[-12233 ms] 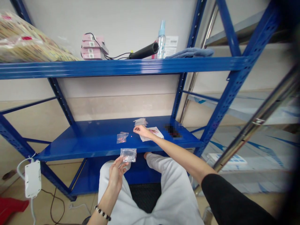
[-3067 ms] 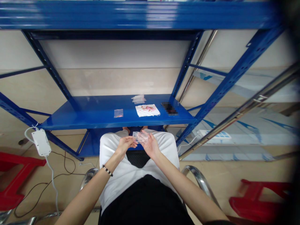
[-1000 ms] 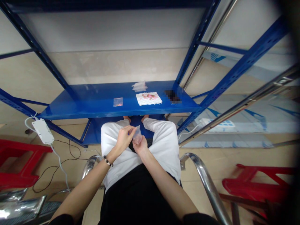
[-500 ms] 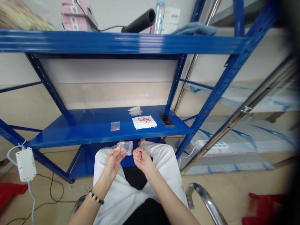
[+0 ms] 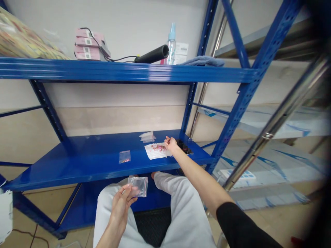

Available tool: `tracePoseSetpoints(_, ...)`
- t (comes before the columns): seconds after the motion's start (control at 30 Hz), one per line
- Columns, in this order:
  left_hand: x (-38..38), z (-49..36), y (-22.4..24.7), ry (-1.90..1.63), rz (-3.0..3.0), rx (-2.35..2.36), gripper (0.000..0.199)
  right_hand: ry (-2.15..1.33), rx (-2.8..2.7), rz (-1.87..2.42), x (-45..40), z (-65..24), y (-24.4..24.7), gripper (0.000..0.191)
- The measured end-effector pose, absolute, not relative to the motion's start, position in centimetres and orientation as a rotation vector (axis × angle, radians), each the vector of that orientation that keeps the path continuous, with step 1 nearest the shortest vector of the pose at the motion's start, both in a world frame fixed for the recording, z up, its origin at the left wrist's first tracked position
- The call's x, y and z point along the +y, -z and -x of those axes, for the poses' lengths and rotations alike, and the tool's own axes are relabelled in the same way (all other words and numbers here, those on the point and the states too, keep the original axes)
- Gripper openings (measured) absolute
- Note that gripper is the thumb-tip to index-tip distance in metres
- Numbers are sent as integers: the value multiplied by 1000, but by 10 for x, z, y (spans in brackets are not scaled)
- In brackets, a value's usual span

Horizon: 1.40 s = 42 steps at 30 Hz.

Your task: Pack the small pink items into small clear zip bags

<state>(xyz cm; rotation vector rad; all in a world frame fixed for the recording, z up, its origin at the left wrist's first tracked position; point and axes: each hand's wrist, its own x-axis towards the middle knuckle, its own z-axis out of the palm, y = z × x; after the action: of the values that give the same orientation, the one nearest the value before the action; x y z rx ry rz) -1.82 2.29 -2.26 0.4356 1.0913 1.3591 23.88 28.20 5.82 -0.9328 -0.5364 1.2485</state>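
My left hand (image 5: 123, 200) pinches a small clear zip bag (image 5: 139, 186) by its left side, over my lap. The bag looks flat, and I see nothing inside it. My right hand (image 5: 170, 143) is stretched out over the right edge of a white sheet (image 5: 152, 154) on the blue shelf. Its fingers are curled in, and what they hold, if anything, is too small to make out. Small pink and red pieces (image 5: 159, 147) lie heaped on the sheet. To the left lies another clear bag (image 5: 124, 156) with a few reddish pieces at its bottom.
Behind the sheet is a stack of clear bags (image 5: 148, 137). A dark flat object (image 5: 185, 147) lies at the shelf's right end, partly blurred. The upper shelf (image 5: 108, 71) holds pink boxes (image 5: 89, 44), a black tube (image 5: 152, 54), a spray bottle (image 5: 171, 46) and a blue cloth (image 5: 203, 61).
My right hand has gone from beside the bag above my lap, forward and right to the white sheet. My left hand still holds the clear bag. The view has tilted up somewhat.
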Motion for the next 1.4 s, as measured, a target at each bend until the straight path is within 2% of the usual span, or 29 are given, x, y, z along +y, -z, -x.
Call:
tracePoseSetpoints(0.13,29,19,26,-1354,-414,1089,30,-1251,-458,1072,315,-242,-50,35)
tracePoseSetpoints(0.27,28,20,28,-1359,-428,1061,38,-1245,-502,1129,333,-243,-34,25)
tracePoseSetpoints(0.33,25,21,28,-1354,-452,1076,40,-1227,-559,1135,339,-244,-26,34)
tracePoseSetpoints(0.4,23,21,28,-1345,-466,1104,41,-1210,-631,1134,343,-245,-19,39)
tracePoseSetpoints(0.87,28,20,34,-1347,-411,1158,39,-1271,-1040,1097,333,-248,-14,37)
tracePoseSetpoints(1.23,28,21,31,-1380,-474,1045,36,-1313,-1144,1031,306,-253,-37,45)
tracePoseSetpoints(1.4,27,22,25,-1459,-444,986,33,-1023,-965,969,272,-237,-68,36)
